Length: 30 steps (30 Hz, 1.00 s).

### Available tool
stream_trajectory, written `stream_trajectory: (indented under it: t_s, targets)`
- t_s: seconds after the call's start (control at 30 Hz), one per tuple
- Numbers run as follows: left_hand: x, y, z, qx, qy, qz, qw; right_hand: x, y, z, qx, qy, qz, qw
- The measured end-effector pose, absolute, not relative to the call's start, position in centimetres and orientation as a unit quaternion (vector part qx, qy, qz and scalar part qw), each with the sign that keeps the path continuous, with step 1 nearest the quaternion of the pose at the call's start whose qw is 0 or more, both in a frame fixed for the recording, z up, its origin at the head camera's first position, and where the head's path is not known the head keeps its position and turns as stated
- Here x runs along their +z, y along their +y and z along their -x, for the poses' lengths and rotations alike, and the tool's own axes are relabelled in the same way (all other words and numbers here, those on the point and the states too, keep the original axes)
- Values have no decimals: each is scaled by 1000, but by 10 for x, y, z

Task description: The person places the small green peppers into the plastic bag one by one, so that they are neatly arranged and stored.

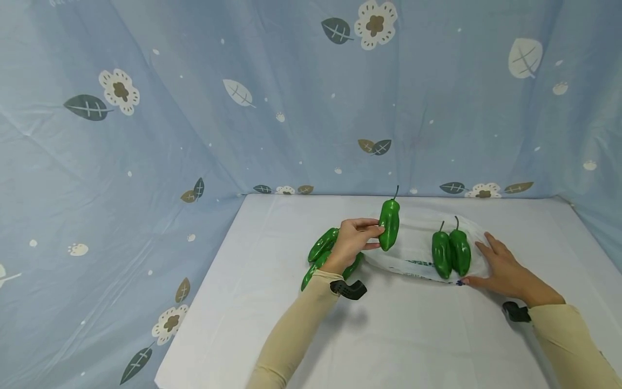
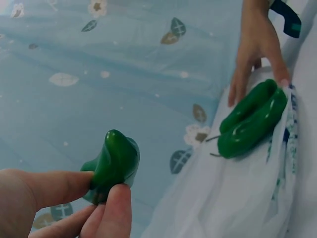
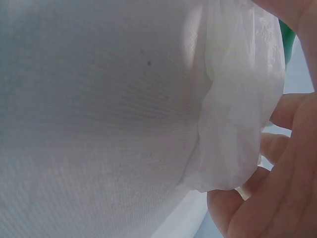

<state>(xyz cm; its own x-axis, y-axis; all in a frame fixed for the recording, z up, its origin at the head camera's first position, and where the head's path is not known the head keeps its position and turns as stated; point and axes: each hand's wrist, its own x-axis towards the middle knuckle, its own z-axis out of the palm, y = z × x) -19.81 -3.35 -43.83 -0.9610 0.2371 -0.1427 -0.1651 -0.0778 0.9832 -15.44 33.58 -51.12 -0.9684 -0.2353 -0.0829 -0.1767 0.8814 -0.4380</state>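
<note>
My left hand [image 1: 351, 240] pinches a glossy green pepper [image 1: 389, 224] between thumb and fingers, its thin stem pointing up. In the left wrist view the held pepper's [image 2: 115, 163] rounded end shows, with the thumb in front. A white plastic bag [image 1: 410, 251] with blue-green print lies flat below and to the right. Two more green peppers [image 1: 441, 255] lie side by side on it, stems away from me. My right hand [image 1: 507, 273] rests at the bag's right edge, fingers spread and thumb near the printed rim. The right wrist view shows its fingers beside the thin plastic [image 3: 237, 119].
Several green peppers [image 1: 322, 246] lie in a pile on the left, partly hidden by my left hand and wrist. A white cloth [image 1: 413, 335] covers the table. Behind and to the left hangs a blue curtain [image 1: 301, 97] with flowers and leaves.
</note>
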Motion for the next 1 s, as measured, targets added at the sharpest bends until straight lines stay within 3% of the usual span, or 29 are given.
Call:
stream_trajectory:
  t_s: [1.0]
  targets:
    - [-460,5,191,743,652,-11,149,-513,337,154,-212,969,112,62]
